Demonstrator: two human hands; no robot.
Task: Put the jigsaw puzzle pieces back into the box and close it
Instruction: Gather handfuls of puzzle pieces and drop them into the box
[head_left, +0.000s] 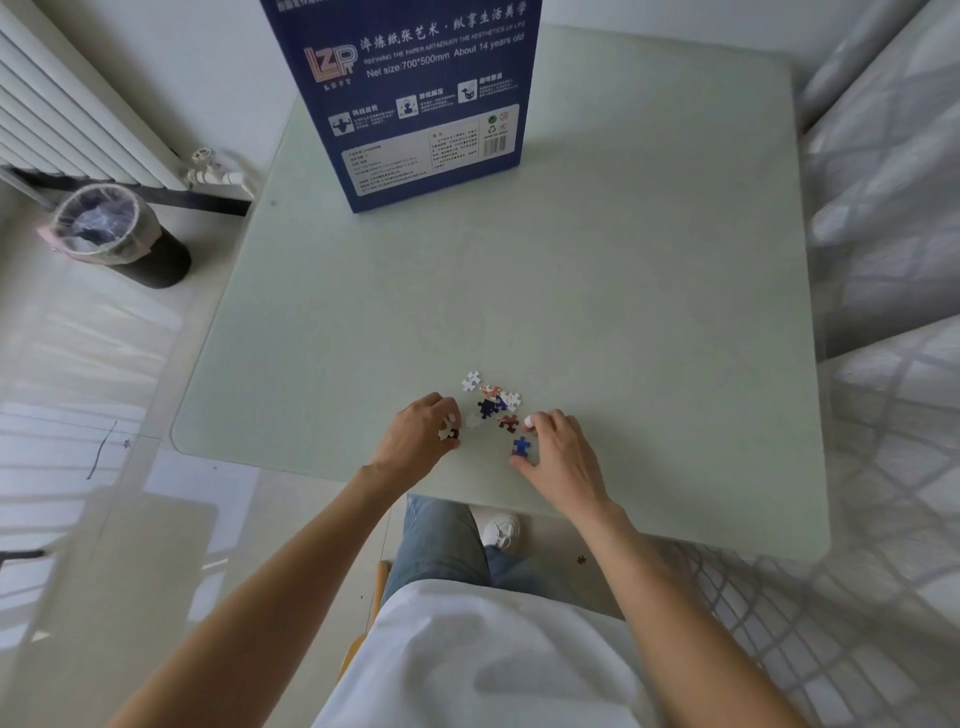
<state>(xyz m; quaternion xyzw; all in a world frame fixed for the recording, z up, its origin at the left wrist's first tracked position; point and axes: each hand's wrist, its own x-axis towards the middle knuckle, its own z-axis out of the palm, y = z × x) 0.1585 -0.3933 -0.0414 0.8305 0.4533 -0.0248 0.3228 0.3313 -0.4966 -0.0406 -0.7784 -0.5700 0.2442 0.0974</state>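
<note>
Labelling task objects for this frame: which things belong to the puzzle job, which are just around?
Job:
- small loose jigsaw pieces on the pale green table
- tall dark blue cardboard puzzle box
- left hand, holding pieces
- right hand

Around:
- black waste bin
- white radiator

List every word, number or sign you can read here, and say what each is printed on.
All on the blue box standing at the table's far side:
"LZR", the orange logo
"REFINING THE PAPER ART&ENJOY THE AESTHETICS OF LIFE"
"Net size:700*500mm About 14 years old"
Chinese headline and icon captions: present, not transcribed
White panel text and barcode digits: too small
Puzzle pieces: no text
</note>
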